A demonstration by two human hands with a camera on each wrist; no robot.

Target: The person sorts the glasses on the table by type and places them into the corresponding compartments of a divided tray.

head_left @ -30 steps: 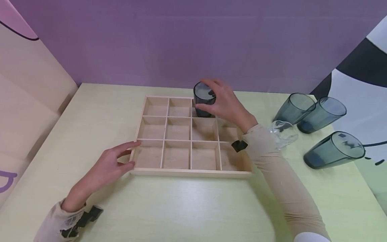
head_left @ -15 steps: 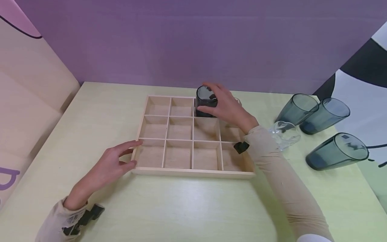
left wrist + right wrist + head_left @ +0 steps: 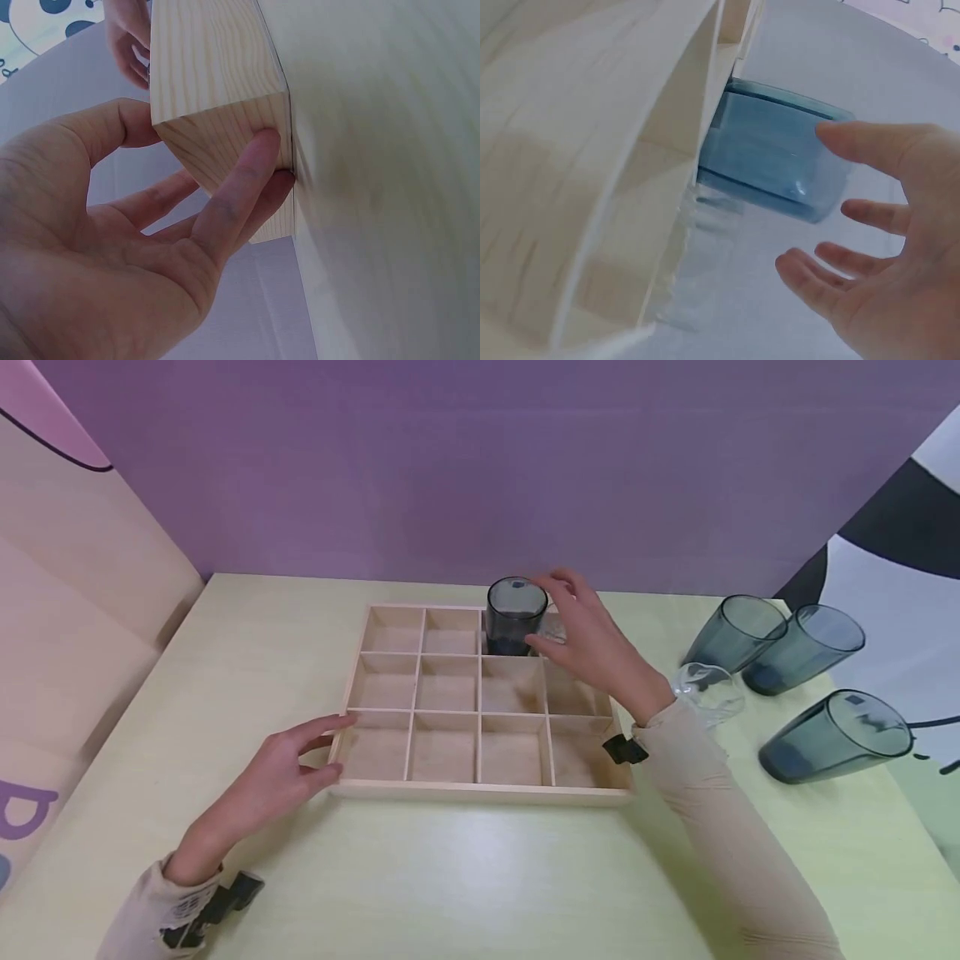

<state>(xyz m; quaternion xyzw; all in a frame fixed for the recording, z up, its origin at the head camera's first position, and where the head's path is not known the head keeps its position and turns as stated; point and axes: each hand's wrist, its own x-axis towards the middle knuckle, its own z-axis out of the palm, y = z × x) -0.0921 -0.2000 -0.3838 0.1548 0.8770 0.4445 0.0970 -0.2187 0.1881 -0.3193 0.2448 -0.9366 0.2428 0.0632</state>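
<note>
Looks like the letting-go bit of setting a dark glass tumbler (image 3: 516, 618) in the compartmented wooden tray (image 3: 480, 792): it's in the tray's back row, third compartment from the left. Right hand (image 3: 592, 639) is spread wide just beside it, left hand (image 3: 281, 768) pinches the tray's near-left corner. I'd guess the next move calls for backing off without knocking the clear piece (image 3: 553, 625) in the tray's back-right compartment, half hidden. Right of the tray: three more tumblers (image 3: 836, 739) and a clear wavy glass (image 3: 708, 692), awkwardly near the right sleeve (image 3: 738, 818).
</note>
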